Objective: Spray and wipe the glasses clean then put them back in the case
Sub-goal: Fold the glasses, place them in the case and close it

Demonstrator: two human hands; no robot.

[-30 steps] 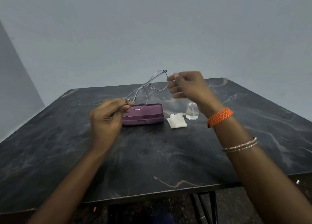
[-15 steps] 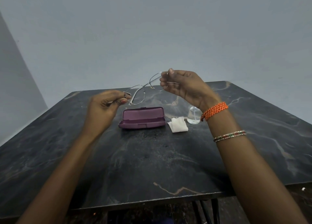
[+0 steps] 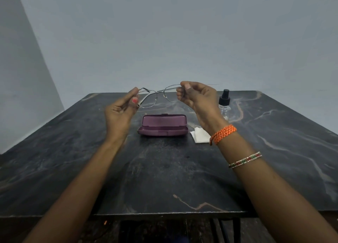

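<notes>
A: In the head view, where are the glasses (image 3: 158, 97)?

B: Mid-frame, held up above the open purple case (image 3: 162, 127). The left hand (image 3: 121, 109) pinches one end of the frame, the right hand (image 3: 196, 96) pinches the other.

A: And the cleaning things?

B: The spray bottle (image 3: 224, 103) stands right of centre on the tabletop (image 3: 164, 173); the white cloth (image 3: 200, 135) lies just beside the case, neither in hand.

A: So how far along?

B: I'd judge early: glasses out, spraying, wiping and returning them still left, though I can't tell if the lenses are wet.
</notes>
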